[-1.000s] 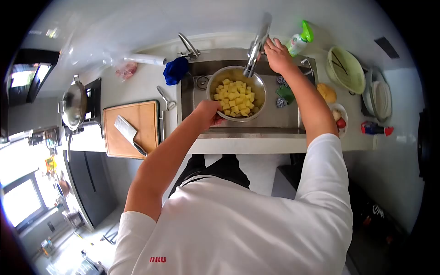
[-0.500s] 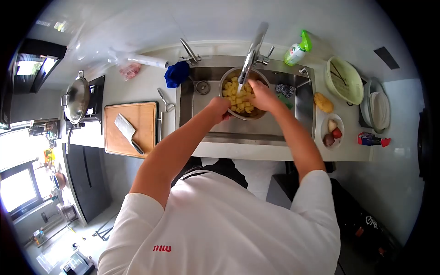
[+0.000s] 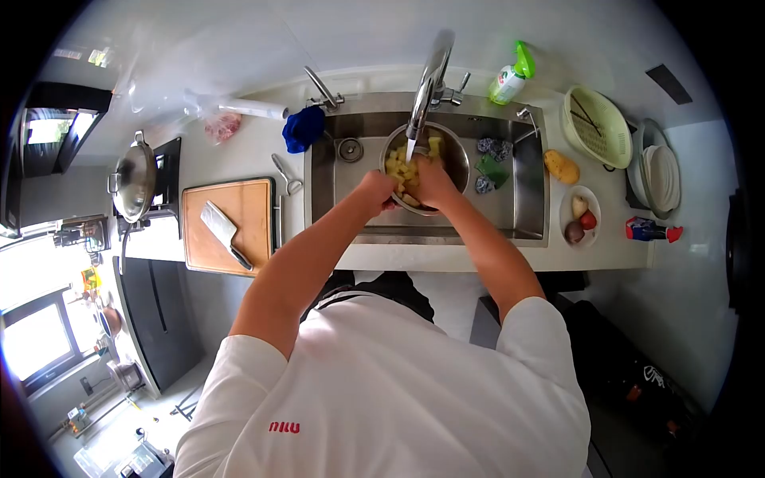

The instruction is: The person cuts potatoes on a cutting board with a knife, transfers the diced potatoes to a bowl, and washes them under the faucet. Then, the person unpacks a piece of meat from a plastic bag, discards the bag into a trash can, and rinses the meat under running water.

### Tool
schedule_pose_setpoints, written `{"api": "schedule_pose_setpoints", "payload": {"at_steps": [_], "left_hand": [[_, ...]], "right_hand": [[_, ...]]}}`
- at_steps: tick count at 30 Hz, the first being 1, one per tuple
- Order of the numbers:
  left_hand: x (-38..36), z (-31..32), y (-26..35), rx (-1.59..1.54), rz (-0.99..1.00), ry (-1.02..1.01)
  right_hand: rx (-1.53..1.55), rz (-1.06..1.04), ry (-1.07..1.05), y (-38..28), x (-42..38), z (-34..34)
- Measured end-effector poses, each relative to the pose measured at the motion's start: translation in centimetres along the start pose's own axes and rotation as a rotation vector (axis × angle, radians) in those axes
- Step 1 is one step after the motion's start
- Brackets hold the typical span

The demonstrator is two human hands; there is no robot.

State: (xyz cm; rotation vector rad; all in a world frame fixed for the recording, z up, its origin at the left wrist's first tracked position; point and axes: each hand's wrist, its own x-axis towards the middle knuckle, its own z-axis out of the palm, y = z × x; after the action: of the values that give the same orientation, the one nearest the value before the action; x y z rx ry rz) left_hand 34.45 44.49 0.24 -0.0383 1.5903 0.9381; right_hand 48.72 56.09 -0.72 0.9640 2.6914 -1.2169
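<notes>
A round metal bowl [image 3: 456,159] stands in the sink, holding pale yellow cubes [image 3: 398,169] that look like diced potato. My left hand [image 3: 379,191] is closed on the bowl's near-left rim. Inside the bowl, my right hand [image 3: 434,182] reaches down among the cubes; its fingers are hidden, so their grip does not show. Water runs from the chrome faucet [image 3: 422,99] into the bowl, just beside my right hand.
The steel sink [image 3: 343,215] surrounds the bowl, with scouring pads and a green scrap at its right. A cleaver [image 3: 219,227] lies on the cutting board [image 3: 199,255] to the left. A potato [image 3: 562,166], a small vegetable dish [image 3: 584,237] and a green basket [image 3: 617,151] sit right.
My right hand has moved from the bowl's right side down and left, deeper into the cubes. The cubes have shifted, baring the bowl's right wall. My left hand stays at the rim.
</notes>
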Motion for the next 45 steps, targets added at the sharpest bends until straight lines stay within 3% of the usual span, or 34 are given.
{"api": "schedule_pose_setpoints", "payload": {"at_steps": [3, 4, 7, 11, 13, 15, 16, 19, 23, 24, 27, 28, 32, 36, 39, 42, 44, 45], "left_hand": [[0.1, -0.4, -0.2, -0.082, -0.049, -0.014], [0.1, -0.5, -0.1, -0.120, -0.069, -0.025], [-0.1, -0.1, 0.4, -0.139, -0.068, -0.051], [0.9, -0.5, -0.1, -0.077, -0.046, -0.066], [1.3, -1.0, -0.7, -0.089, -0.064, -0.038], [1.9, -1.2, -1.1, -0.112, -0.025, -0.033], [2.1, -1.1, -1.2, -0.124, -0.005, -0.030], [0.9, 0.1, -0.1, -0.035, 0.032, 0.036], [1.2, -0.7, -0.9, -0.092, -0.044, -0.010], [0.8, -0.7, -0.8, -0.117, -0.043, -0.012], [0.4, -0.6, -0.7, -0.120, -0.034, -0.056], [0.6, -0.7, -0.9, -0.107, -0.030, -0.075], [1.1, -1.1, -1.5, -0.075, -0.023, 0.000], [0.2, -1.7, -1.8, -0.073, 0.003, -0.012], [0.3, -1.0, -1.7, 0.031, 0.023, 0.019], [-0.4, -1.3, -1.6, 0.015, 0.019, 0.009], [-0.7, -1.7, -1.9, -0.020, -0.001, -0.009], [-0.4, -1.9, -2.1, -0.022, -0.009, -0.015]], "right_hand": [[0.016, -0.102, -0.069, 2.9, 2.8, -0.8], [-0.020, -0.156, 0.119, 3.2, 3.5, -0.8], [-0.230, -0.021, 0.246, -1.1, 1.5, -1.3], [-0.371, -0.400, -0.161, 2.1, 3.5, -0.8], [-0.345, -0.312, -0.094, 2.7, 3.8, -1.2], [-0.366, -0.177, 0.206, 1.9, 1.8, -1.8], [-0.373, 0.055, 0.026, -0.8, 0.4, -2.7], [-0.185, 0.111, -0.003, -0.3, 0.8, 0.2], [0.182, -0.025, -0.109, 2.9, 3.5, -0.4], [0.166, -0.055, 0.010, 2.6, 3.8, -1.1], [-0.274, -0.079, 0.322, 0.3, 2.2, -0.4], [-0.400, -0.017, 0.189, -0.4, 1.4, 0.3], [-0.145, -0.275, -0.131, 2.1, 1.6, -0.3], [-0.279, -0.113, 0.181, 0.9, 0.0, -0.7], [-0.205, 0.111, 0.051, -1.8, -1.4, 0.3], [0.028, -0.014, -0.074, 1.7, 1.3, 1.0], [0.196, -0.058, -0.066, 3.8, 2.5, 0.9], [0.085, -0.049, 0.021, 3.4, 2.3, 1.0]]}}
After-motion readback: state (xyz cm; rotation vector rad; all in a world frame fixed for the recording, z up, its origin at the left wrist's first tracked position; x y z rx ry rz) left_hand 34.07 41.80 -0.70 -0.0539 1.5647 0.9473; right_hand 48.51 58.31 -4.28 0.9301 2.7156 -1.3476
